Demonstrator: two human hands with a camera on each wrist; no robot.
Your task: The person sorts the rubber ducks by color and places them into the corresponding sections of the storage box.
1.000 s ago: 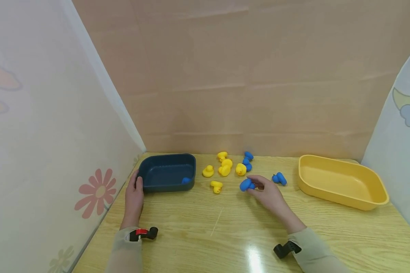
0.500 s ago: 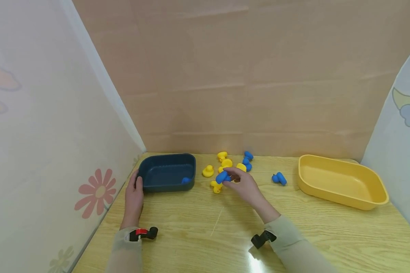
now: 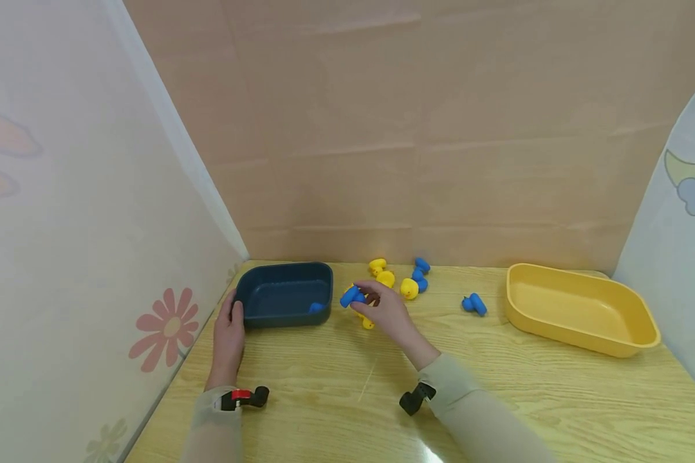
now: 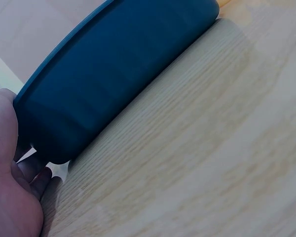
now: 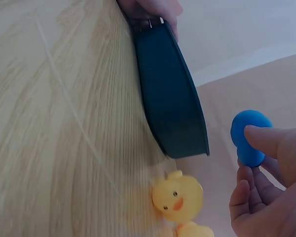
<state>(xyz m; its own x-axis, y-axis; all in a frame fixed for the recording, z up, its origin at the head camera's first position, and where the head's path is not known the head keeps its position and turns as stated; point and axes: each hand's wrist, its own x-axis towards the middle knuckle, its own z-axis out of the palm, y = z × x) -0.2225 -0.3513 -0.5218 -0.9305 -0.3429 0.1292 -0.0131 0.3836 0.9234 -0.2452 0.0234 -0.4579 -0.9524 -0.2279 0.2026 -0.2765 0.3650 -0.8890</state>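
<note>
My right hand (image 3: 389, 314) pinches a blue rubber duck (image 3: 349, 296) between thumb and fingers, just right of a dark blue tub (image 3: 284, 320). In the right wrist view this duck (image 5: 250, 133) shows above table level, the thumb (image 5: 266, 140) pressed on it. My left hand (image 3: 228, 331) grips the tub's left end, thumb at the rim; its fingers (image 4: 32, 168) bend around the tub's corner in the left wrist view. One blue duck (image 3: 316, 308) lies inside the tub. Beneath and behind my right hand are yellow rubber ducks, partly hidden; one (image 5: 177, 197) faces the right wrist camera.
More yellow ducks (image 3: 408, 289) and blue ducks (image 3: 421, 265) lie toward the back wall (image 3: 417, 161). A single blue duck (image 3: 475, 304) sits farther right, near a yellow tub (image 3: 582, 334) on the wooden table (image 3: 336, 411). Side walls flank the table.
My right hand has carried the blue duck leftward, from the middle of the table over the yellow ducks to near the dark blue tub. My left hand stays at the tub's end.
</note>
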